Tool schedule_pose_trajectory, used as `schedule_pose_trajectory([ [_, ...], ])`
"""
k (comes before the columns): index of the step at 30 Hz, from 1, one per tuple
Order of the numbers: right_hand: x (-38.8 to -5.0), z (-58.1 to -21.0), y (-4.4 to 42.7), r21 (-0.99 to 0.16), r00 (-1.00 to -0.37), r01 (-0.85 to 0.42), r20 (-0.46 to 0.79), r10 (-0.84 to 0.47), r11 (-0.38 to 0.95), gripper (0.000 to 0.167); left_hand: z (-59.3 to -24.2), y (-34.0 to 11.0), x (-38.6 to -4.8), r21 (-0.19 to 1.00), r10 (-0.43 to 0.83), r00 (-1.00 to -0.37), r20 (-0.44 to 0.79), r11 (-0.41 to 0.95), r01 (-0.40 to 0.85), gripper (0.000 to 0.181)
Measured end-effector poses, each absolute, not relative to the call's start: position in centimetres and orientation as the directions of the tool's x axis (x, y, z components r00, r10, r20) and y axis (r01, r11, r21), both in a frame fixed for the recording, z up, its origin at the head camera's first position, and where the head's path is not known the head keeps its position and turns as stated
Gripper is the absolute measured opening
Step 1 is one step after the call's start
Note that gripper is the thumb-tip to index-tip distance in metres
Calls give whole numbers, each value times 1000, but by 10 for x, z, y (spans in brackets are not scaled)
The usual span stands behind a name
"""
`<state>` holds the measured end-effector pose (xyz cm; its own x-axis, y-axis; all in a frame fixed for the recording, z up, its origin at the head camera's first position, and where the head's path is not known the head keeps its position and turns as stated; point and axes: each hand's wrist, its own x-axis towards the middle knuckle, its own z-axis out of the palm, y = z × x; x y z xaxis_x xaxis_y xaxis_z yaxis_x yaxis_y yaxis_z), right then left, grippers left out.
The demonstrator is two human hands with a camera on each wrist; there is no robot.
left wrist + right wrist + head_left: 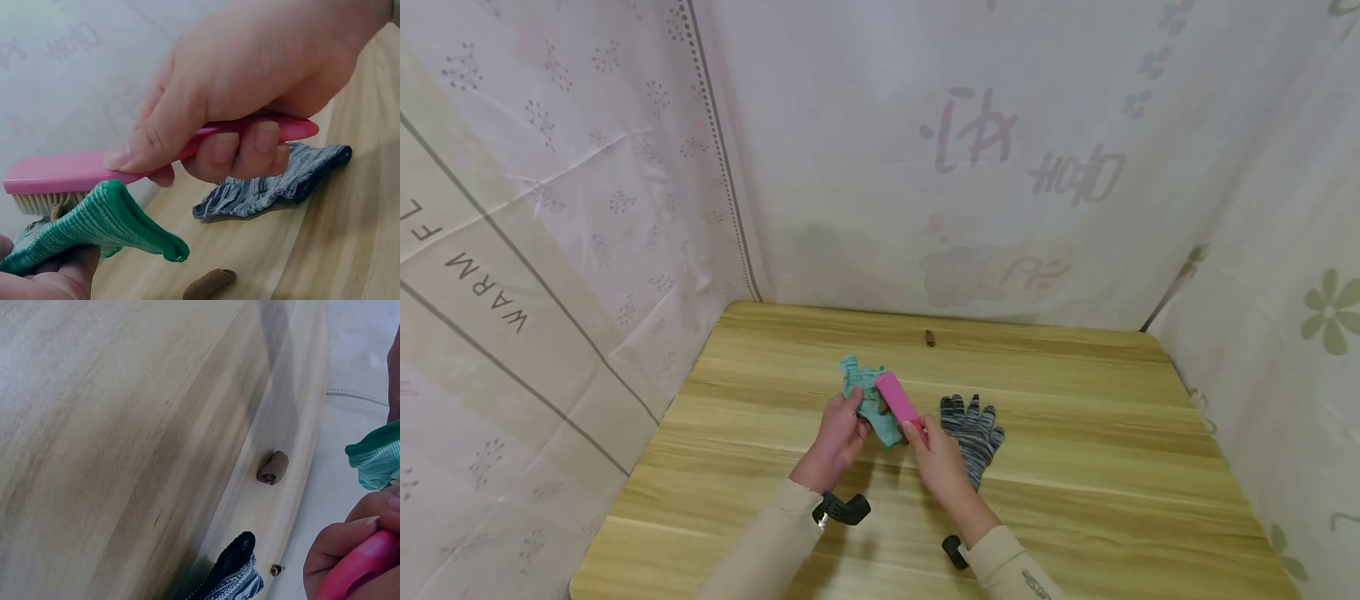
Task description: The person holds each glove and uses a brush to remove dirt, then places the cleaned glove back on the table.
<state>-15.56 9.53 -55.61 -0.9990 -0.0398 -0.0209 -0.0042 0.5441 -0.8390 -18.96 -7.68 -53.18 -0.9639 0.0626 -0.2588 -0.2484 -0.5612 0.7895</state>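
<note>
My left hand [842, 429] holds a green knitted glove [868, 400] up above the table, its thumb on the near side. Gripped by its handle in my right hand [936, 458] is a pink brush [898, 400]. In the left wrist view the pale bristles [44, 203] touch the green glove, beside a brown patch or lump [59, 207] whose kind I cannot tell. Part of the left hand is hidden behind the glove. Close to the right hand, a grey-and-black striped glove [973, 433] lies on the table, its cuff partly covered by the wrist.
A small brown roll [930, 337] lies near the far edge of the wooden table [1075, 500]. The right wrist view has a brown roll [273, 467] and a smaller brown piece [277, 570] near the edge. Printed curtains [1037, 208] hang around the table.
</note>
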Motion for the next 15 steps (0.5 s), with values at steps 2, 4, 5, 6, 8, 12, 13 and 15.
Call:
schedule_pose_trajectory([
  [2,-156,-557,96,-840,-998,-1,-29,-47,542,33,-531,-77,-190,792,76,-965,-249,-558,-248,38],
  [4,-155,-557,97,-843,-998,8,-39,-45,538,32,-532,-77,-190,790,84,-966,-244,-561,-248,39],
  [5,-155,-556,97,-846,-998,15,-44,-43,533,32,-532,-78,-190,787,87,-967,-242,-565,-247,40],
  [6,-155,-556,98,-848,-998,16,-45,-41,530,33,-533,-78,-190,786,89,-967,-237,-567,-245,41],
  [8,-154,-556,99,-850,-998,22,-46,-33,526,35,-534,-78,-190,786,87,-968,-235,-569,-242,41],
  [12,-154,-553,104,-863,-999,26,-36,-10,505,40,-536,-80,-190,777,73,-970,-230,-586,-228,37],
  [13,-154,-552,105,-865,-999,30,-37,-3,501,40,-537,-80,-190,774,68,-970,-232,-591,-227,36],
  [15,-153,-550,107,-869,-999,33,-33,9,495,40,-536,-81,-190,771,66,-971,-230,-597,-224,35],
])
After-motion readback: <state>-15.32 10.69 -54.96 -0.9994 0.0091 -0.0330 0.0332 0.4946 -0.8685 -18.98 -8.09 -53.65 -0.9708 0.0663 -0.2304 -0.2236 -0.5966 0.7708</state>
